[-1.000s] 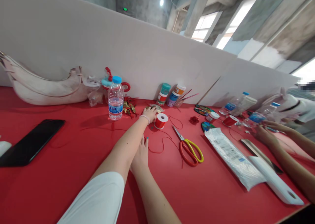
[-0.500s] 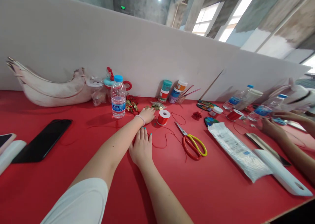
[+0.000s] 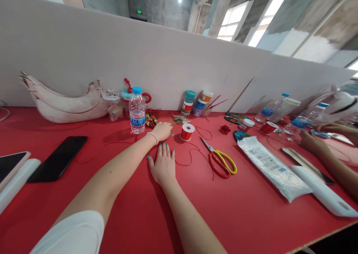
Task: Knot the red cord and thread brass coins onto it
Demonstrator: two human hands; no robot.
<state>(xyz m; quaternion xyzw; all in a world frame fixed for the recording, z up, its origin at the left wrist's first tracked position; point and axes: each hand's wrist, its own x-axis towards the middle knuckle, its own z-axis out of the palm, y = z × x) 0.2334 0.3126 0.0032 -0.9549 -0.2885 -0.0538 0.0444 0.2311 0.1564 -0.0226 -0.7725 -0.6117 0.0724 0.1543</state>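
Note:
My left hand (image 3: 163,131), with a beaded bracelet at its wrist, reaches out over the red table among small brass-coloured coins (image 3: 172,134). Its fingers look stretched, bent slightly over the surface, and their undersides are hidden. My right hand (image 3: 163,164) lies flat on the table just nearer to me, fingers spread and holding nothing. To the right of the left hand stands a spool of red cord (image 3: 187,132). A loose red cord (image 3: 191,158) curls between the right hand and the scissors (image 3: 222,162). Behind the left hand are a pile of coins (image 3: 151,119) and a clear bag of coins (image 3: 181,119).
A water bottle (image 3: 137,112) stands left of my left hand. A black phone (image 3: 60,159) and white handbag (image 3: 67,107) are further left. Paint jars (image 3: 188,103) stand by the partition. At right lie a white package (image 3: 275,168) and another person's hands (image 3: 314,144).
My left hand has drawn back slightly to the left, uncovering some loose coins. My right hand stays flat, its thumb now more spread. The view has shifted slightly.

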